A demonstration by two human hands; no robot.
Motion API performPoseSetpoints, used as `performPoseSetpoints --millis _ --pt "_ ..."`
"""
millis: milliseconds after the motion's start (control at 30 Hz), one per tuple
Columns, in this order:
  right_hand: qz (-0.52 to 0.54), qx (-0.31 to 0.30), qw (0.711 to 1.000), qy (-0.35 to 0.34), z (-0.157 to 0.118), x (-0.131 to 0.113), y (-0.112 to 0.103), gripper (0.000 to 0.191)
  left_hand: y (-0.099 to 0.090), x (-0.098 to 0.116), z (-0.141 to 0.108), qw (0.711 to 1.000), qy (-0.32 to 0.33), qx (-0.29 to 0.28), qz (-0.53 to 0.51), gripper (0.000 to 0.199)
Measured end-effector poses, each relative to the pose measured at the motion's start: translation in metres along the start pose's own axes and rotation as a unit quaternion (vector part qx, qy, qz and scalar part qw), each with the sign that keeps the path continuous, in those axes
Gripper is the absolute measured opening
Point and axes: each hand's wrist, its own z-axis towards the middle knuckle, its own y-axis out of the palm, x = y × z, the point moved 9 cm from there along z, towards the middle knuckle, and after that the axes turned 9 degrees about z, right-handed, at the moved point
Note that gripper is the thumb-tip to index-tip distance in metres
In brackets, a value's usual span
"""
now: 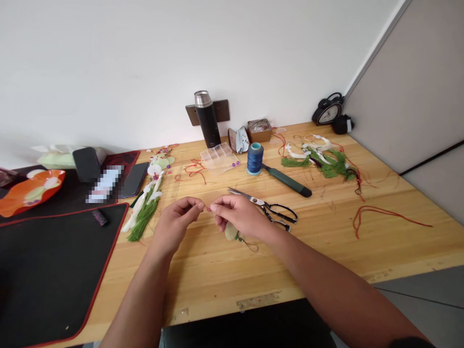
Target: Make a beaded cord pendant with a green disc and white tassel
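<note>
Left hand [179, 220] and right hand [237, 212] grip pinched, can't tell on what; pale pendant [230, 231] looks light, probably chippable, so grab the cord loop [251, 244].

My camera shows a wooden table [203, 275]; on it, a black mat [61, 261] left, scissors [257, 201] central, blue thread spool [255, 160] beyond, tassels [338, 163] far right.

No wording can be read for certain. On the alarm clock [328, 110], right of the blue thread spool [255, 159] and farther back, the dial is too small; the black flask [207, 123], left of the spool, bears pale marks [212, 144] (mere specks), illegible.
</note>
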Motion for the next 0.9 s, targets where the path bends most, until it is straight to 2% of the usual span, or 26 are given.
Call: performPoseSetpoints --millis 500,667,800,900 --pt "-0.015 0.005 1.000 -0.006 -0.002 -0.002 0.001 0.015 0.001 0.007 -0.001 1.000 0.006 0.000 0.004 0.038" --pt "-0.039 0.024 0.999 -0.002 -0.004 -0.003 -0.001 0.011 0.002 0.007 0.000 1.000 0.008 0.001 0.001 0.038" --pt "-0.050 0.045 0.998 -0.012 -0.004 -0.005 -0.006 0.013 -0.001 0.003 0.001 0.999 0.007 0.019 -0.039 0.039" --pt "-0.035 0.059 0.997 -0.029 -0.004 -0.008 -0.009 0.017 -0.004 0.005 0.002 0.995 0.031 0.040 -0.089 0.039"
